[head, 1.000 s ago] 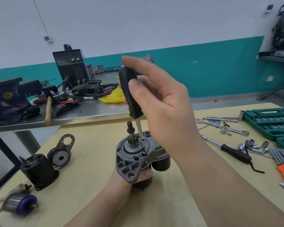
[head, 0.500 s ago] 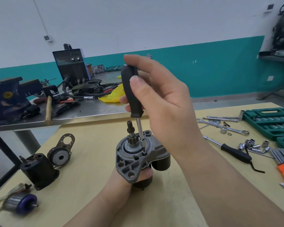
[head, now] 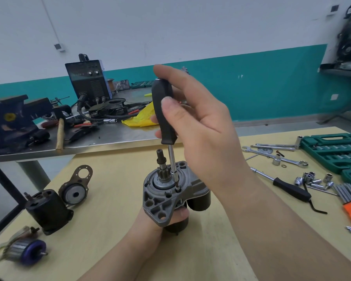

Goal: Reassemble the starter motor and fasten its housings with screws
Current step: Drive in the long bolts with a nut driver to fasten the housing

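Driving a screw into the grey cast-metal starter motor housing [head: 160, 199], the right hand [head: 199, 126] pinches the black-handled screwdriver [head: 164, 114] while the left hand [head: 170, 217] grips the motor upright above the pale wooden worktop [head: 109, 199]. Judging by the black cylindrical casing [head: 47, 209] and blue-ended armature [head: 26, 251] lying apart, reassembly seems only partly done.

Both forearms bare, no sleeves in view. Left hand [head: 166, 218] and right hand [head: 201, 126] ungloved; no rings, watch visible.
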A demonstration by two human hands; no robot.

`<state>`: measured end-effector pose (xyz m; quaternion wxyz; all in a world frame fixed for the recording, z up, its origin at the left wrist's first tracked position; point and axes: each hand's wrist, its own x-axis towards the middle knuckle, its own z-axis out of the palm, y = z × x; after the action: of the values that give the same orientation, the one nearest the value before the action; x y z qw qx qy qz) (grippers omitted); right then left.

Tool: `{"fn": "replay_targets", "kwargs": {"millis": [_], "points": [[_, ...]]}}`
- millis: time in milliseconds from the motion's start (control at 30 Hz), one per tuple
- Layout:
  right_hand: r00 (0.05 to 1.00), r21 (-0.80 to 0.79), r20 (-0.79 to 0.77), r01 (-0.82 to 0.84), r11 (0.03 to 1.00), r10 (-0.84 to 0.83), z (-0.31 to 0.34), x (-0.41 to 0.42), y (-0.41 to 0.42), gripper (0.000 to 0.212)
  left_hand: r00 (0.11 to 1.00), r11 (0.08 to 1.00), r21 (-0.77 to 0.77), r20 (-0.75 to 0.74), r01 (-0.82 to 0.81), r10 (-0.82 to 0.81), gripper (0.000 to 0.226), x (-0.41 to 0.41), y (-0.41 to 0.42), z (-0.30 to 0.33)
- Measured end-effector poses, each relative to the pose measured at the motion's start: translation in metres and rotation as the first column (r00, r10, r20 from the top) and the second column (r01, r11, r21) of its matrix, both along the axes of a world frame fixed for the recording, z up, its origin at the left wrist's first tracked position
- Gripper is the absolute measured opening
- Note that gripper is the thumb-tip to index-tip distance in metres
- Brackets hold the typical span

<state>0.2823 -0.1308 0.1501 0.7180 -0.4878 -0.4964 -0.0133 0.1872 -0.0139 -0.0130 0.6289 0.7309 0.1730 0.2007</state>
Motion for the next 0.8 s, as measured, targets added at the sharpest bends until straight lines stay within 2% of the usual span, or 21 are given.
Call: {"fn": "replay_targets", "kwargs": {"millis": [133, 200, 333, 467, 667, 800], "points": [[0.999, 0.004, 0.027, 0.021, 1.000, -0.021, 0.000, 0.002, 0.000, 0.044, 0.997, 1.000, -0.008, 0.073, 0.000, 0.000, 0.069, 0.005, 0.001, -0.002], [0.997, 0.005, 0.045, 0.062, 0.998, -0.062, 0.000, 0.002, 0.001, 0.047, 0.993, 0.996, -0.087, 0.114, 0.032, -0.022, 0.077, 0.012, 0.003, -0.001], [0.994, 0.010, 0.062, 0.092, 0.996, -0.093, 0.000, 0.002, 0.002, 0.045, 0.985, 0.997, -0.065, 0.170, 0.038, -0.026, 0.062, 0.016, 0.001, 0.005], [1.000, 0.019, 0.021, 0.012, 1.000, -0.012, -0.001, 0.002, 0.003, 0.040, 0.981, 0.998, -0.060, 0.194, 0.033, -0.021, 0.058, 0.017, 0.005, -0.001], [0.999, 0.015, 0.042, -0.004, 1.000, 0.003, -0.001, 0.001, 0.003, 0.044, 0.976, 0.998, -0.064, 0.218, 0.030, -0.015, 0.063, 0.020, 0.004, -0.003], [0.998, 0.016, 0.066, 0.019, 1.000, -0.020, 0.001, 0.000, 0.002, 0.047, 0.975, 0.998, -0.060, 0.223, 0.016, -0.002, 0.073, 0.019, 0.005, -0.004]]}}
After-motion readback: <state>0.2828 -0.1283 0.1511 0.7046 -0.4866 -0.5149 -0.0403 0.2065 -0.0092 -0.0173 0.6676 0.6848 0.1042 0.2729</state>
